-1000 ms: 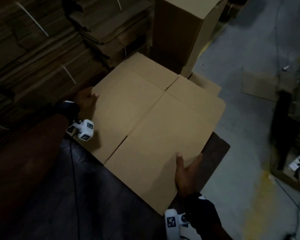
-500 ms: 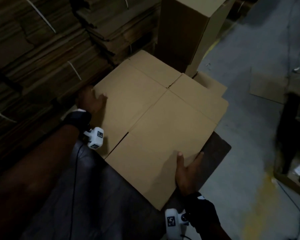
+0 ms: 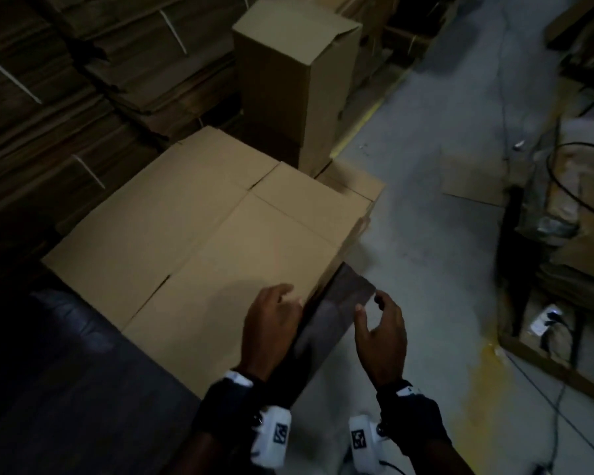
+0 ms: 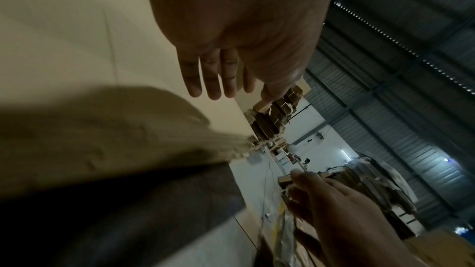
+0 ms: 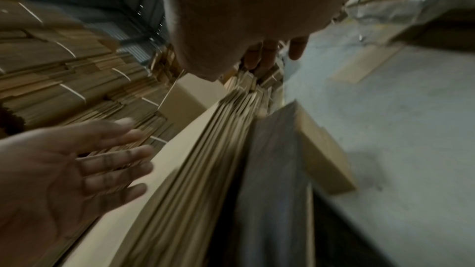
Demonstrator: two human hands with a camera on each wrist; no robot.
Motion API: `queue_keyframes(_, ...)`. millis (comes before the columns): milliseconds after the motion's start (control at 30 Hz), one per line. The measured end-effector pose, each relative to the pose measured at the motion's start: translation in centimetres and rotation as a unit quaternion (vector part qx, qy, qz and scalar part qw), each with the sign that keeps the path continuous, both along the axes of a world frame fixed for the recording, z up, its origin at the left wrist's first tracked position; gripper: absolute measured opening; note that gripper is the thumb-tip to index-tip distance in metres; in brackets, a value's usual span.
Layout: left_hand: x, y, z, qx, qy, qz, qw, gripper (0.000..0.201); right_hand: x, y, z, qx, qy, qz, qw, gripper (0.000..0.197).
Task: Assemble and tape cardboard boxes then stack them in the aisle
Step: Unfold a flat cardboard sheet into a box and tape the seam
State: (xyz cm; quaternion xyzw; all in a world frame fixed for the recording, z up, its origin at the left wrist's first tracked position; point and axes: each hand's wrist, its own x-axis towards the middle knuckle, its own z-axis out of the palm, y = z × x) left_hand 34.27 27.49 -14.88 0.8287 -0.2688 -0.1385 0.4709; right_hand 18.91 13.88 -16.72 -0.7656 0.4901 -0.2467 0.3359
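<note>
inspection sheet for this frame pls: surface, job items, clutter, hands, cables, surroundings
Surface: dark table under the flat cardboard stack, corner exposed.
Job's things: flat stack with creased top sheet; assembled box standing upright behind it; no tape seen.
Clutter: loose cardboard sheet on the concrete floor.
Grippers: left hand open, over the stack's near edge; right hand open, holding nothing, beside the table corner.
Cables: black cable looping at right; thin wires trailing across the floor.
Surroundings: strapped cardboard bundles at left; dim lighting.
</note>
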Motion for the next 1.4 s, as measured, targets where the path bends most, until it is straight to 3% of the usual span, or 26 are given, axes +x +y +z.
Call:
queue_keyframes(133, -7.4, -7.9, -1.0, -0.019, 0.055, -0.024, 0.998, 0.037, -5.3, -6.4, 0.0, -0.08, -0.017, 0.012, 0.997, 0.039)
queue_keyframes(200, -10.5, -12.4, -1.2, -0.029, 0.047, -0.029, 0.998, 0.024, -8.2, -10.2, 0.1, -0.099, -0.02, 0.001, 0.995, 0.041)
queue_keyframes(267, -12.9, -16.5, -0.5, -0.023, 0.028, -0.04, 0.999, 0.025, -10.9, -14.0, 0.4, -0.105, -0.024, -0.011, 0.994, 0.042)
queue_keyframes(367, -14.4, -21.3, 0.3, -0.012, 0.008, -0.051, 0.999, 0.049, -13.5, -18.9, 0.6, -0.098, -0.026, -0.02, 0.995, 0.042)
queue_keyframes(533, -14.1, -28.3, -0.5, -0.012, 0.009, -0.023, 1.0, 0.053, -13.7, -27.8, -0.5, -0.091, -0.025, -0.005, 0.996, 0.037)
queue_keyframes(767, -10.2, -39.9, -3.9, 0.06, 0.044, 0.021, 0.997, 0.039, -7.5, -40.5, -3.0, -0.067, -0.015, 0.07, 0.995, 0.037)
queue_keyframes(967, -5.7, -47.7, -2.8, 0.052, 0.07, 0.07, 0.994, 0.035, -1.4, -49.5, -1.9, -0.033, -0.012, 0.138, 0.99, 0.04)
queue_keyframes(1067, -3.0, -50.5, -3.2, 0.051, 0.068, 0.108, 0.99, 0.044, 2.8, -53.4, -2.1, -0.018, -0.014, 0.184, 0.983, 0.041)
queue_keyframes(1200, 0.5, -53.8, -5.2, 0.063, 0.087, 0.177, 0.978, 0.029, 8.6, -58.5, -3.8, 0.002, 0.005, 0.258, 0.966, 0.043)
queue_keyframes(1400, 3.9, -58.0, -8.8, 0.101, 0.147, 0.257, 0.95, 0.038, 16.3, -65.6, -7.7, 0.032, 0.053, 0.381, 0.922, 0.051)
